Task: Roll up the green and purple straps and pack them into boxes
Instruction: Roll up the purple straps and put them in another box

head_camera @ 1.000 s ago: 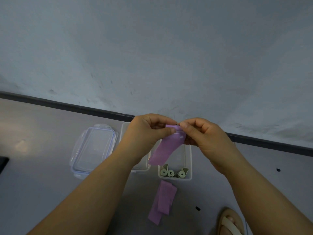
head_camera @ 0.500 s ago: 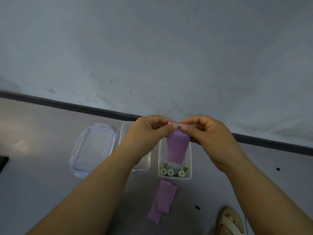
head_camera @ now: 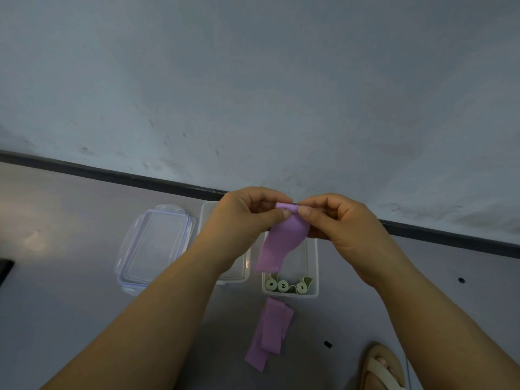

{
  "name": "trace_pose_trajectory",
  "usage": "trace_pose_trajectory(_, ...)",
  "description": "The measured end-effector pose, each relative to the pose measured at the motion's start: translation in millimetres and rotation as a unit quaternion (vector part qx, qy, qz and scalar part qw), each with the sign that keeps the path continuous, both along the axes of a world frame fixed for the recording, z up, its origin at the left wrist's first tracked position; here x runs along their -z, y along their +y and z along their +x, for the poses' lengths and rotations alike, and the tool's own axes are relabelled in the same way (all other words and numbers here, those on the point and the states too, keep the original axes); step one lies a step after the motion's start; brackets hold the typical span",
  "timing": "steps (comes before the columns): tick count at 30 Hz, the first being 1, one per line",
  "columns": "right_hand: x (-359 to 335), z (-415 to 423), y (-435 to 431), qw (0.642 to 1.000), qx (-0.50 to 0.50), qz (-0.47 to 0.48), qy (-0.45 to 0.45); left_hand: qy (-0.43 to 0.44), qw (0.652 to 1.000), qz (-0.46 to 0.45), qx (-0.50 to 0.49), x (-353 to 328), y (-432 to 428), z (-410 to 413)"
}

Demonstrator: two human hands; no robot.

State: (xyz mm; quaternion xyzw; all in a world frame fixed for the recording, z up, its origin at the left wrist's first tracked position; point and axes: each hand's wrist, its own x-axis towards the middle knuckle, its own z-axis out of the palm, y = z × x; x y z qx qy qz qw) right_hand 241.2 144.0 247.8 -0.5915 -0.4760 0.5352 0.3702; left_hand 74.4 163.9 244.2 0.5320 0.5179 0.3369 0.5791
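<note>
A purple strap (head_camera: 282, 242) hangs in the air above the boxes, its top end curled into a small roll. My left hand (head_camera: 242, 218) and my right hand (head_camera: 340, 223) both pinch that rolled top end between thumb and fingers. Below them stands a clear box (head_camera: 312, 288) with three rolled green straps (head_camera: 284, 285) at its near end. A second clear box (head_camera: 239, 274) sits just left of it, mostly hidden by my left arm. More purple straps (head_camera: 270, 333) lie folded flat on the floor in front of the boxes.
A clear lid with blue-tinted clips (head_camera: 154, 246) lies left of the boxes. A grey wall with a dark skirting strip (head_camera: 112, 173) runs behind. A sandalled foot (head_camera: 382, 367) shows at the bottom right, and a dark object (head_camera: 4, 270) at the left edge.
The strap's hanging tail has swung from straight down to the lower left, and its top end is curled further between my fingers. Both hands stay in place.
</note>
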Motion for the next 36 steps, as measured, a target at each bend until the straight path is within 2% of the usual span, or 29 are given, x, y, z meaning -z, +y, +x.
trace_pose_trajectory(2,0.1,0.1,-0.1,1.000,-0.003,-0.002,0.002,-0.008,1.000,-0.003,-0.001,0.4,0.4,0.1)
trace_pose_trajectory(5,0.0,-0.6,0.1,0.998,0.008,-0.014,0.054,-0.054,0.997,-0.047,-0.008,-0.5,0.4,0.5)
trace_pose_trajectory(9,-0.5,0.6,-1.1,0.997,-0.009,-0.028,0.067,-0.057,0.995,-0.076,0.006,0.7,2.7,-1.1)
trace_pose_trajectory(12,-7.1,5.4,-2.6,0.994,-0.103,-0.017,0.013,-0.062,0.992,-0.101,0.034,-1.0,5.2,-7.3)
trace_pose_trajectory(15,-13.5,9.2,-6.0,0.971,-0.229,0.006,-0.066,-0.035,0.986,-0.130,0.102,-3.5,5.3,-14.8)
trace_pose_trajectory(18,-15.9,7.5,-9.6,0.950,-0.286,0.039,-0.121,-0.026,0.977,-0.151,0.148,-4.5,4.3,-15.9)
trace_pose_trajectory(24,-17.3,7.0,-10.7,0.950,-0.286,0.045,-0.120,-0.051,0.963,-0.173,0.200,-6.2,3.1,-14.3)
trace_pose_trajectory(28,-17.6,7.1,-11.3,0.947,-0.291,0.052,-0.128,-0.036,0.960,-0.165,0.225,-4.7,4.2,-14.6)
trace_pose_trajectory(36,-18.5,9.1,-10.5,0.942,-0.307,0.061,-0.125,-0.038,0.960,-0.175,0.217,-0.8,4.5,-14.0)
